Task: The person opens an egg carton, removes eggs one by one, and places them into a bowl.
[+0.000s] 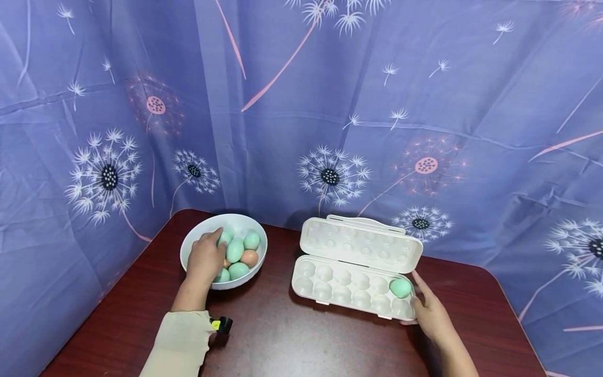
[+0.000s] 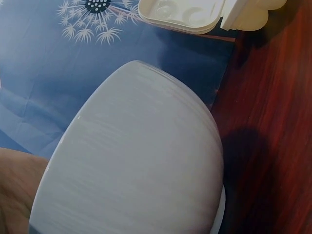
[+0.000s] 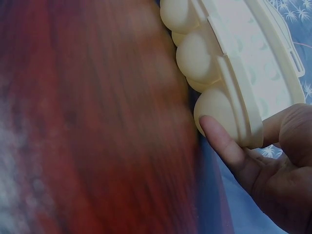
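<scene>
A white bowl [image 1: 188, 238] of green and brown eggs stands at the left of the table. My left hand [image 1: 206, 256] reaches in over its left side, fingertips beside a green egg [image 1: 226, 237]; I cannot tell whether it holds one. In the left wrist view the bowl's outer wall [image 2: 136, 146] hides most of that hand. At the right lies a white plastic egg carton [image 1: 341, 309], its lid [image 1: 360, 243] raised. One green egg [image 1: 400, 288] sits in a back-row cup near its right end. My right hand [image 1: 433, 314] grips that end, thumb [image 3: 222, 141] against the end cup.
The dark red wooden table [image 1: 282, 340] runs back to a blue curtain [image 1: 264, 157] with a dandelion print, close behind the bowl and the carton. A black strap end with a yellow tag [image 1: 221, 325] sticks out at my left sleeve [image 1: 181, 340].
</scene>
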`<state>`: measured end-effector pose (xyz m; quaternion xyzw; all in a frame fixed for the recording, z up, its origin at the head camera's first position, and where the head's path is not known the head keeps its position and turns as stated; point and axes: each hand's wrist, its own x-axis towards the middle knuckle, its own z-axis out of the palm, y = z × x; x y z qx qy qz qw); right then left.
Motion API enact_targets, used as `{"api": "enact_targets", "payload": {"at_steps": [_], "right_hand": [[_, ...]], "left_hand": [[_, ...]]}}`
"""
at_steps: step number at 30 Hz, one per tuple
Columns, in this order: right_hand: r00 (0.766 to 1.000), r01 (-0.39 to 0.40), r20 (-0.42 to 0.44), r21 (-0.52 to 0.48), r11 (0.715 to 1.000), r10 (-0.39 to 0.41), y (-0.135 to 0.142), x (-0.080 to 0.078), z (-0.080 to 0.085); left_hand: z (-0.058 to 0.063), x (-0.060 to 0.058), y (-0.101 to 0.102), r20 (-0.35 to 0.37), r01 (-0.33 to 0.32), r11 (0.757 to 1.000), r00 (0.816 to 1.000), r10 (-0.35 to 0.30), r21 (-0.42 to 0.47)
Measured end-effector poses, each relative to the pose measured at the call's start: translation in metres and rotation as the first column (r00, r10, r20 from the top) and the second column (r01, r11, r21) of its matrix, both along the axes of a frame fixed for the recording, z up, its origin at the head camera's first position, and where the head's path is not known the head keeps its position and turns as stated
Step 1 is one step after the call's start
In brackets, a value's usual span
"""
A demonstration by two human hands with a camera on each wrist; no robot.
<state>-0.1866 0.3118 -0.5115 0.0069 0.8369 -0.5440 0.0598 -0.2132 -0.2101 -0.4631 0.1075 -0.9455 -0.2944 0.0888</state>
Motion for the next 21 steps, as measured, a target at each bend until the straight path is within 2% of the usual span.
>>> {"api": "enact_targets", "payload": {"at_steps": [7,14,21], "right_hand": [[1.000,0.003,0.004,0.004,1.000,-0.003,0.0004,0.0005,0.0008],[1.000,0.004,0.004,-0.004,1.000,-0.004,0.0007,0.0015,0.0015],[1.000,0.001,0.013,-0.010,1.000,-0.001,0.0004,0.0005,0.0007]], "left_hand": [[0.0005,0.0002,0.0015,0.008,0.023,0.999,1.000,-0.023,-0.037],[0.0023,0.0005,0.0033,0.028,0.015,1.000,0.999,-0.015,-0.017],[0.0027,0.0021,0.0024,0.006,-0.001,1.000,1.000,0.001,0.008]]}}
